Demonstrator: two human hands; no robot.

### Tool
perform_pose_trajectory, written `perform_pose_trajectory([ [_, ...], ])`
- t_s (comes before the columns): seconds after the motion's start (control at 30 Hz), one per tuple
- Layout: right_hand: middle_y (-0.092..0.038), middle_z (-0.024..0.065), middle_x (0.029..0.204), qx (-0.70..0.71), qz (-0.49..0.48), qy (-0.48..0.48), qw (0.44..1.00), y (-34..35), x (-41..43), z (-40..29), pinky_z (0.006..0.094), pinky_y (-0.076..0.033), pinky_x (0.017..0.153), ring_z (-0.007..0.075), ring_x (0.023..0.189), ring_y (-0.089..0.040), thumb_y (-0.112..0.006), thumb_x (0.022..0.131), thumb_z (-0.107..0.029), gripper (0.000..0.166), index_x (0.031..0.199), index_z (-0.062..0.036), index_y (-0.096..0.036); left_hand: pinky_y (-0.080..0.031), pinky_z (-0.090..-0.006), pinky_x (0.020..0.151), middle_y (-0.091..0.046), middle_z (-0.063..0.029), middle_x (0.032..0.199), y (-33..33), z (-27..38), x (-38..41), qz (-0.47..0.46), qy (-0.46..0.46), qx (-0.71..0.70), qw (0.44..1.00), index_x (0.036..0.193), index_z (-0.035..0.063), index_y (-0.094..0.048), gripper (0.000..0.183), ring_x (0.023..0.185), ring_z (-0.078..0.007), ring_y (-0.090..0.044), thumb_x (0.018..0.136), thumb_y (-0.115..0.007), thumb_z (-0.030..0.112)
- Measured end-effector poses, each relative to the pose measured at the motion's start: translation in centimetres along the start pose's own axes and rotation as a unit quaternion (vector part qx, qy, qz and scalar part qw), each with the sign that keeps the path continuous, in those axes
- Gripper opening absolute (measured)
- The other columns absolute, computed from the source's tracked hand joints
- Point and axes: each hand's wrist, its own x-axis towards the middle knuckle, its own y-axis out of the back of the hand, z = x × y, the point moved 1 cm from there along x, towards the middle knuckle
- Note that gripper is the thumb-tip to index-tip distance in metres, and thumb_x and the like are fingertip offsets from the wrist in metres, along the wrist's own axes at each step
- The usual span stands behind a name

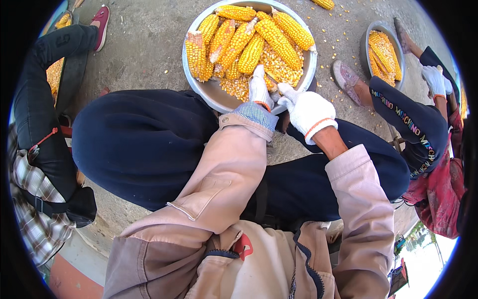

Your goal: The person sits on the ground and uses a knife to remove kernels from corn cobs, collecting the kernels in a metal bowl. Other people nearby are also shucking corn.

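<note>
A wide metal basin (188,31) stands on the ground before my knees. It holds several ears of yellow corn (251,54) and a bed of loose kernels (283,67). At its near right rim, my left hand (259,88), in a white knit glove, is closed round a corn cob (272,83) that is mostly hidden by the fingers. My right hand (308,108), gloved in the same way, meets the same cob from the right, its fingers bent against the near end. The two hands nearly touch, and the right fingertips are partly hidden.
On the right a person in dark lettered trousers (405,119) sits beside a smaller basin (365,48) of corn; their gloved hands (435,80) are at the knees. Another person's leg (56,45) is on the left. Scattered kernels (334,56) and one ear (324,3) lie on the concrete.
</note>
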Motion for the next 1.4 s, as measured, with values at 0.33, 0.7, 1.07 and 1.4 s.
perform_pose_trajectory([
  [0.33,-0.071,0.0187,0.1,0.077,0.046,0.044,0.995,-1.2,1.6,2.0,0.0451,-0.053,0.082,0.0383,0.092,-0.068,-0.055,0.096,-0.033,0.038,0.13,-0.0179,-0.062,-0.057,-0.0471,0.089,-0.063,-0.0174,0.124,2.4,0.6,2.0,0.017,-0.014,0.095,0.995,0.135,0.0037,-0.049,0.053,0.104,-0.0336,-0.066,0.1,-0.046,0.043],
  [0.7,-0.069,0.02,0.104,0.01,0.018,0.032,0.999,-1.8,5.0,-0.9,0.0458,-0.053,0.082,0.0394,0.092,-0.067,-0.05,0.096,-0.029,0.042,0.137,-0.0217,-0.056,-0.06,-0.0376,0.065,-0.067,-0.0122,0.102,1.6,0.6,0.0,0.035,0.039,0.051,0.997,0.123,0.0092,-0.057,0.047,0.079,-0.0245,-0.068,0.098,-0.049,0.048],
  [1.07,-0.069,0.0181,0.109,0.087,0.068,0.021,0.994,3.5,-2.5,0.1,0.0447,-0.052,0.085,0.0392,0.096,-0.065,-0.052,0.096,-0.032,0.038,0.13,-0.018,-0.063,-0.064,-0.0337,0.065,-0.064,-0.0151,0.119,-0.4,3.1,-2.9,-0.037,0.134,0.004,0.99,0.134,0.006,-0.049,0.051,0.092,-0.0255,-0.07,0.096,-0.057,0.04],
  [1.4,-0.07,0.018,0.104,0.063,0.04,-0.054,0.996,2.0,-5.2,-0.4,0.0456,-0.053,0.082,0.0398,0.094,-0.066,-0.056,0.094,-0.035,0.039,0.133,-0.0257,-0.061,-0.063,-0.0351,0.068,-0.061,-0.0177,0.118,-0.3,4.0,-3.5,-0.063,0.173,0.087,0.979,0.133,0.0046,-0.045,0.054,0.092,-0.028,-0.068,0.095,-0.06,0.038],
])
